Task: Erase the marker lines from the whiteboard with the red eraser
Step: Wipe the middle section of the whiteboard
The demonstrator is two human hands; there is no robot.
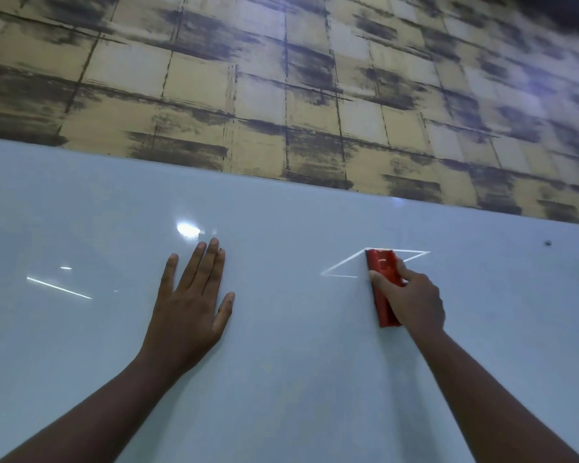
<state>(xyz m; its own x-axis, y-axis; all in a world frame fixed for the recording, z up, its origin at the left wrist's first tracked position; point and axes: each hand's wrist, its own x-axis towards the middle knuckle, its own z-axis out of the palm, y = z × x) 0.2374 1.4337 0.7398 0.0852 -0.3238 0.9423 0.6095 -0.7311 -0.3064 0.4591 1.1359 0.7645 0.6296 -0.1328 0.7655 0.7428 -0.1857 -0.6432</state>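
Observation:
The whiteboard fills the lower half of the head view. My right hand grips the red eraser, which stands lengthwise against the board. The eraser's top end lies over a thin pale outline, shaped like a slanted quadrilateral; its lines show to the left and right of the eraser. My left hand lies flat on the board to the left, fingers straight and close together, thumb spread, holding nothing.
A wall with tan and dark grey block pattern rises beyond the board's upper edge. Bright glare spots and a light streak reflect on the board's left part. A small dark speck sits at the right.

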